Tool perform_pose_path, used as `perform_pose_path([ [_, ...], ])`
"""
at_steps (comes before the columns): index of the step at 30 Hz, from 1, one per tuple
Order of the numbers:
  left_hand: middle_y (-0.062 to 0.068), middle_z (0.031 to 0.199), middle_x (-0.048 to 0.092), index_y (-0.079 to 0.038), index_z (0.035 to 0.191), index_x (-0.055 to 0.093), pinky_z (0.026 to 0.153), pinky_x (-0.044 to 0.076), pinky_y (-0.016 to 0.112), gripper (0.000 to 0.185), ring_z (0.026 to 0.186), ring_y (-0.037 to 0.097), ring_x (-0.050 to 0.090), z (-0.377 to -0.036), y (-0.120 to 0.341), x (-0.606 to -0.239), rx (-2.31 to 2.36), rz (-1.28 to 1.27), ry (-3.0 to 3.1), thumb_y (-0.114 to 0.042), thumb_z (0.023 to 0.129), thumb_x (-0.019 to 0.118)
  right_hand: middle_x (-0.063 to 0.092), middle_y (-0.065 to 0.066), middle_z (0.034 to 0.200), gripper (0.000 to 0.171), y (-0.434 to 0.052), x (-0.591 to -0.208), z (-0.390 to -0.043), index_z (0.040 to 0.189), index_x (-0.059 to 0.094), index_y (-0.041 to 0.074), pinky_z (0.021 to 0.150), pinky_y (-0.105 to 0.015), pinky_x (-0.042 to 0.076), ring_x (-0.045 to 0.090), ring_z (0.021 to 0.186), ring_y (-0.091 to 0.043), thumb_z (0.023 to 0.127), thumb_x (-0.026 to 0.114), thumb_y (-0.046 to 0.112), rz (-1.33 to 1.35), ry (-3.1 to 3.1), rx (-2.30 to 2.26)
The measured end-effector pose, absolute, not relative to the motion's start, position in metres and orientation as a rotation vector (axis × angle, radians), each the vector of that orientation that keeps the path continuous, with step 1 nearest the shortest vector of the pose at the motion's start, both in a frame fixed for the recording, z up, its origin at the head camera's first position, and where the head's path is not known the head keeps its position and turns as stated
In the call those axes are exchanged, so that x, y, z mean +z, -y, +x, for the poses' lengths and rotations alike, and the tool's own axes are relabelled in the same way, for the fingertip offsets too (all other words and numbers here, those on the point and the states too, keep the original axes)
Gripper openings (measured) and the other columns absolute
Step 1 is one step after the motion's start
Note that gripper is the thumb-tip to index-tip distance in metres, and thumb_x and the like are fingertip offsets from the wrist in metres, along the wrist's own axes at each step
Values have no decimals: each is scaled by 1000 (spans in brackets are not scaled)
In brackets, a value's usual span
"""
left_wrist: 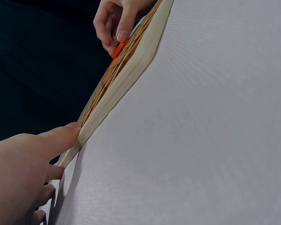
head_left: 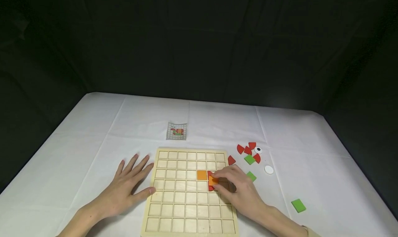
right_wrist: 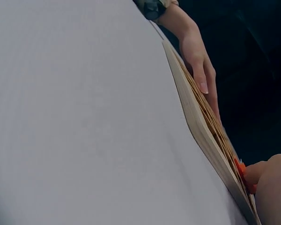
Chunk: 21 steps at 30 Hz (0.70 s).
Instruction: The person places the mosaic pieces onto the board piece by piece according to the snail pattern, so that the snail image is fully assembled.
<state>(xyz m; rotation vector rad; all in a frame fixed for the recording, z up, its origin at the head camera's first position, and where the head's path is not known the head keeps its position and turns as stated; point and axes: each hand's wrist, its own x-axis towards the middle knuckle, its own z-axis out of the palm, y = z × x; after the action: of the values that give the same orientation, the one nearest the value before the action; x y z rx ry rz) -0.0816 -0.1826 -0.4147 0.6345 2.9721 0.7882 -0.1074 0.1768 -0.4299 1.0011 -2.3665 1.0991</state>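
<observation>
Right hand [head_left: 240, 192] grip – fingertips pinching orange square tile [head_left: 212, 180], tilted, over wooden grid board [head_left: 174, 226], right-centre cell, just below-right of a seated orange tile [head_left: 201, 174]; red piece [head_left: 210, 188] under it. Left hand [head_left: 125, 188] flat on desk [head_left: 93, 133], fingers straight, thumb touching board's left edge – nothing held. Loose red/green pcs [head_left: 249, 159] + white disc [head_left: 268, 169] right of board. Pattern card [head_left: 176, 131] behind board.
</observation>
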Motion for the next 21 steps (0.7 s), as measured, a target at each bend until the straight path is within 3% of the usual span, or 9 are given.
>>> perform_pose_path([
  [21,6,166,24,-13,153,42,122,-4,60,71,154,39,8,-82,183,-415,809,641,-2965,-55,98,55,73,3,101,24,-148,-432,-102,100,73,14,78,-13,53,62,100,-12,80,83,5,1083,2283,1183],
])
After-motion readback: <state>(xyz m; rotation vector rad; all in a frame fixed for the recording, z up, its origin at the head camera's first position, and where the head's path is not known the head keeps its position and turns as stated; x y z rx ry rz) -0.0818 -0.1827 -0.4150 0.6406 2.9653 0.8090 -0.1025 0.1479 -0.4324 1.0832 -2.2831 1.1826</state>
